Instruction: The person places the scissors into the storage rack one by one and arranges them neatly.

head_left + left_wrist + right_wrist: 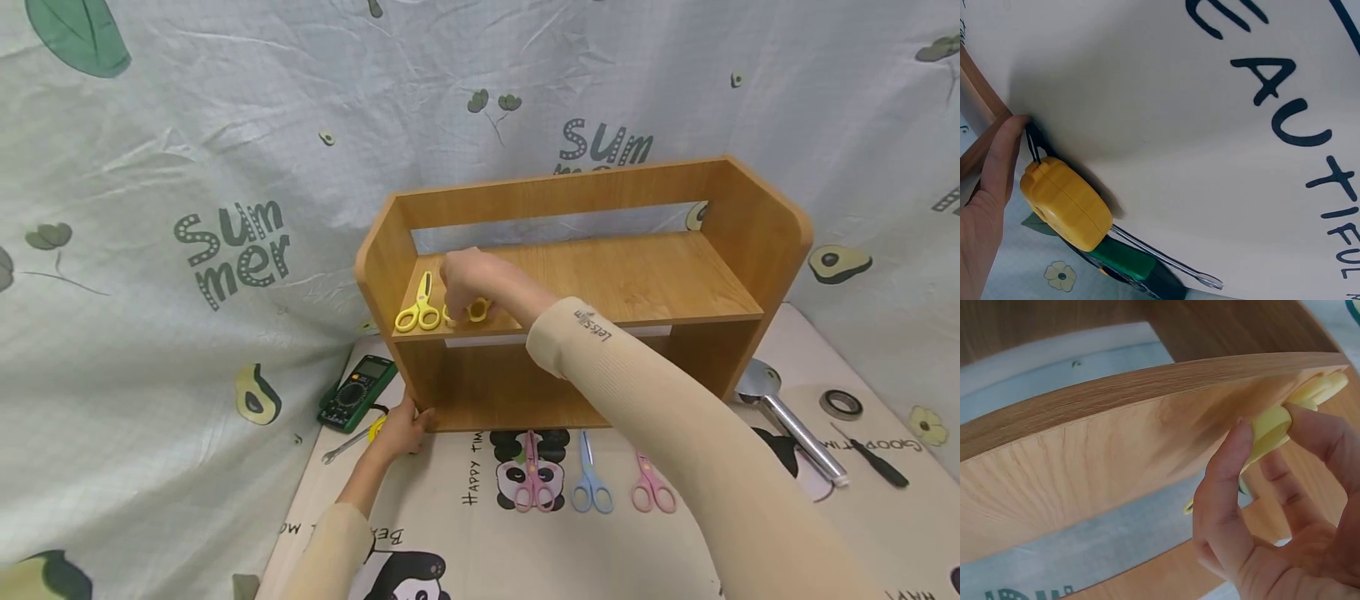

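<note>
Work area, room type undetermined: patterned cloth [300,167] screened the far side; the counter [525,554] bore a multimeter [356,393] at left.

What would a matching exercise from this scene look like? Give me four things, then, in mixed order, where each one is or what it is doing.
Things
1. Left hand
2. Right hand
3. Blue scissors
4. Roll of tape

Places or states
A. Between two pairs of pink scissors
B. Near the screwdriver
C. Touching the lower left corner of the wooden shelf
D. Pinching yellow scissors

Pairs: 1-C, 2-D, 3-A, 4-B
</note>
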`<action>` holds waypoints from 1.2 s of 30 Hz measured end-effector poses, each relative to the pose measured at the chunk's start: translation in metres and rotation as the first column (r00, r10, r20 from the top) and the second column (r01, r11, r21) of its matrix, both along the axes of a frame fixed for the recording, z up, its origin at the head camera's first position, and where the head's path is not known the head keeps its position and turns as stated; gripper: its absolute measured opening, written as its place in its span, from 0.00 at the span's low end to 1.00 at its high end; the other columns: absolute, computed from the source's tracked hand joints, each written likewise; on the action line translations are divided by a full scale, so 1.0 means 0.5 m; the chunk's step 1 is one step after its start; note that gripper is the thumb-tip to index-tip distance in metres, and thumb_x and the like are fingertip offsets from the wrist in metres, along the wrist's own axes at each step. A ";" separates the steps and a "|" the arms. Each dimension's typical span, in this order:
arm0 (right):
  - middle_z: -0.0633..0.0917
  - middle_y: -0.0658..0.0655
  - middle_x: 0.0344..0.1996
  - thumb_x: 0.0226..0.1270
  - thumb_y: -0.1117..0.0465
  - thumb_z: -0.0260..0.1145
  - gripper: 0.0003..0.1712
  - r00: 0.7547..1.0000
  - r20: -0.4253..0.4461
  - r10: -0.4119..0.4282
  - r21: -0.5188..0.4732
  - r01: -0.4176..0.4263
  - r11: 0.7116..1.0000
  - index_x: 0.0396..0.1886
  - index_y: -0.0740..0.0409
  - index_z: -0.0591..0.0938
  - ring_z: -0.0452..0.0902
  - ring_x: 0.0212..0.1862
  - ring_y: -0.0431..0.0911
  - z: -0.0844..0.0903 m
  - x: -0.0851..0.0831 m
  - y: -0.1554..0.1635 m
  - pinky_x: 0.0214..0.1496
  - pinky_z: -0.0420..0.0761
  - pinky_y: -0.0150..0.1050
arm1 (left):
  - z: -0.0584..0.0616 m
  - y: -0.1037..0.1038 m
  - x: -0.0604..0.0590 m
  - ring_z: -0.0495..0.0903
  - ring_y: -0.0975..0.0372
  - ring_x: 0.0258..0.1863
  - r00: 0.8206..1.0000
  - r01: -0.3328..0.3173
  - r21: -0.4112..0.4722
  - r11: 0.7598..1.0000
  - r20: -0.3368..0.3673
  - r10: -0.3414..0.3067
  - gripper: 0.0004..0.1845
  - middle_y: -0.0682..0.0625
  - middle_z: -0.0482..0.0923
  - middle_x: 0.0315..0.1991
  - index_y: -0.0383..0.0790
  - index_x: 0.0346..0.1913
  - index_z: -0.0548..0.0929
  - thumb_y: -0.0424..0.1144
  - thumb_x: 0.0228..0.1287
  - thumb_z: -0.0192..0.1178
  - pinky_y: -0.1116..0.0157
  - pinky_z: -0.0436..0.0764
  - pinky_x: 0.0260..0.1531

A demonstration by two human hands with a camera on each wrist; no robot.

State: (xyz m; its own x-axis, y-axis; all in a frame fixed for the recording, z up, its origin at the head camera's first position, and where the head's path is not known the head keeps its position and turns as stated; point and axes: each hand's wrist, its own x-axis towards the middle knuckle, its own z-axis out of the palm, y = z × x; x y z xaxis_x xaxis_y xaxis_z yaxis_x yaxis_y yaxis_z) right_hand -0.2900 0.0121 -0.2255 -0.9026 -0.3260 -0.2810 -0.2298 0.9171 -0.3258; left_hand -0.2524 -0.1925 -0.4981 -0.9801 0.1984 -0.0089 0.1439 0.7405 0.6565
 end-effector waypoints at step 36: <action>0.71 0.50 0.30 0.62 0.67 0.70 0.10 0.988 0.156 -0.006 0.029 0.001 1.000 0.38 0.53 0.78 0.65 0.27 0.40 -0.001 -0.021 0.014 0.43 0.88 0.38 | 0.007 0.001 0.003 0.86 0.51 0.36 0.996 -0.041 0.050 0.998 0.081 0.036 0.30 0.25 0.73 0.68 0.29 0.76 0.57 0.35 0.80 0.54 0.64 0.80 0.25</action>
State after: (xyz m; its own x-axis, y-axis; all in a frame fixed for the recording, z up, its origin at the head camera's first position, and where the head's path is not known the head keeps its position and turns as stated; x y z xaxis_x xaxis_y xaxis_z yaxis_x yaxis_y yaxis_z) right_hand -0.3005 0.0191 -0.2262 -0.8482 -0.3127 -0.4276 -0.1750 0.9273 -0.3310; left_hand -0.2508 -0.1918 -0.4948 -0.9835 0.1628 -0.0788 0.0612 0.7094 0.7022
